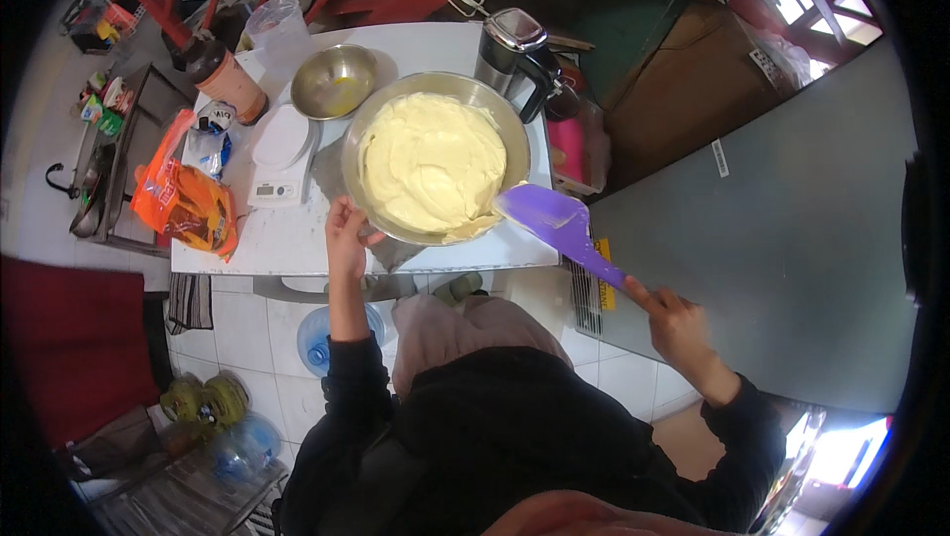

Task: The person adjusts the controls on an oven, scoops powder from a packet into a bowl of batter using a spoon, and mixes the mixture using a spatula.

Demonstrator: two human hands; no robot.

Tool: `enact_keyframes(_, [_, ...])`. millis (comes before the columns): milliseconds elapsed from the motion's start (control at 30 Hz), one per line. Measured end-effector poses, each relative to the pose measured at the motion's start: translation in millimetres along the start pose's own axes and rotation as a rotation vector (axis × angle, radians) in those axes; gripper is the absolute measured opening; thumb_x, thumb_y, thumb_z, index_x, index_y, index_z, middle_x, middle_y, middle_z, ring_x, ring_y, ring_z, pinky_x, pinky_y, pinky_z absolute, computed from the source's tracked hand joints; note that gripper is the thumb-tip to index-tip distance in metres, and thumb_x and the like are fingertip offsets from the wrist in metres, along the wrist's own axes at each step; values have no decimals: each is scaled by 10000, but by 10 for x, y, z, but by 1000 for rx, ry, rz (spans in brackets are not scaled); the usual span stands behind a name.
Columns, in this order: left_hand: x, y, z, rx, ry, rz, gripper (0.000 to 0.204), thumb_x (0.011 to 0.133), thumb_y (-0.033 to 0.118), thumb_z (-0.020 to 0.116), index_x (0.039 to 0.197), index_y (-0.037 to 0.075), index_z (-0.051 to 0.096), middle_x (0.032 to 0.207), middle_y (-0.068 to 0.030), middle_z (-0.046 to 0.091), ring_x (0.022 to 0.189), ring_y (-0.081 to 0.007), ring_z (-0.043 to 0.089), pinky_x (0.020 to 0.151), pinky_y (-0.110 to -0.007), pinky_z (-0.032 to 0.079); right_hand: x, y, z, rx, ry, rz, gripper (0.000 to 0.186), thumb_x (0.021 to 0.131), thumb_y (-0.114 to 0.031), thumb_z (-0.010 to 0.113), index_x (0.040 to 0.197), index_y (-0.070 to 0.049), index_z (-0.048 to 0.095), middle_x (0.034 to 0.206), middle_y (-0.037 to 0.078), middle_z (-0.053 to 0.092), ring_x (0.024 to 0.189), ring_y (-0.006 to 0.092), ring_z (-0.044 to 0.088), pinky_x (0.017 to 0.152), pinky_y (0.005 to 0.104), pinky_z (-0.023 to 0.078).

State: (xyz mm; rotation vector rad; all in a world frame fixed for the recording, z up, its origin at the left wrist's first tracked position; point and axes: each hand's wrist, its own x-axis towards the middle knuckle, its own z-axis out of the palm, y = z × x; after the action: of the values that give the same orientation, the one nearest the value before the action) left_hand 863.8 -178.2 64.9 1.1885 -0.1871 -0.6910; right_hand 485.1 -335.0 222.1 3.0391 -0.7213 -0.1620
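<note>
A large steel mixing bowl (519, 140) full of thick, pale yellow batter or cream (435, 162) stands near the front edge of the white table. My left hand (348, 231) holds the bowl at its near left side, fingers bent against the rim. In my right hand (678, 330), the handle of a purple spatula (556, 217) is gripped. Its wide blade lies at the bowl's right rim, with some of the yellow mixture smeared on it. The underside of the bowl is hidden.
On the white table (455, 257) are a small metal bowl (334, 81), a kitchen scale (279, 185), an orange bag (188, 201), a brown bottle (228, 81), a clear plastic jug (277, 29) and a hand mixer (515, 46). A grey refrigerator (772, 229) stands close on the right.
</note>
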Motion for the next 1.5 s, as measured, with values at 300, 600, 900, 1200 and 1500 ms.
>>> enact_keyframes(300, [-37,37,-8,12,-10,-27,88,781,100,525,852,116,474,776,41,515,679,-29,514,496,-202,504,131,191,-270,-3,184,147,500,708,-82,584,1182,-194,470,694,65,509,539,231,546,468,321,451])
enact_keyframes(600, [-10,-74,-82,4,10,43,125,770,89,512,890,125,505,758,31,546,638,-28,524,479,-172,481,677,333,1079,-41,595,90,477,657,-79,566,1118,-195,530,850,12,559,659,197,561,551,329,447])
enact_keyframes(900, [-39,-37,-90,34,-9,25,106,781,118,524,881,121,489,727,33,516,632,-46,512,534,-232,507,126,951,760,-447,596,14,496,646,-39,541,1105,-223,558,918,13,575,703,187,530,602,307,408])
enact_keyframes(1200, [898,329,-406,123,46,-10,670,798,486,485,1269,75,245,1136,-120,397,928,-232,482,795,-339,432,-179,602,1025,-82,682,611,377,678,20,542,1002,-157,614,877,50,585,737,209,569,602,323,450])
enact_keyframes(1500, [1957,336,-54,-265,109,-128,625,818,463,454,1257,64,259,1225,-168,312,967,-247,458,808,-330,434,299,-632,1374,374,906,875,335,724,-12,558,1059,-25,548,914,113,575,766,223,565,643,293,433])
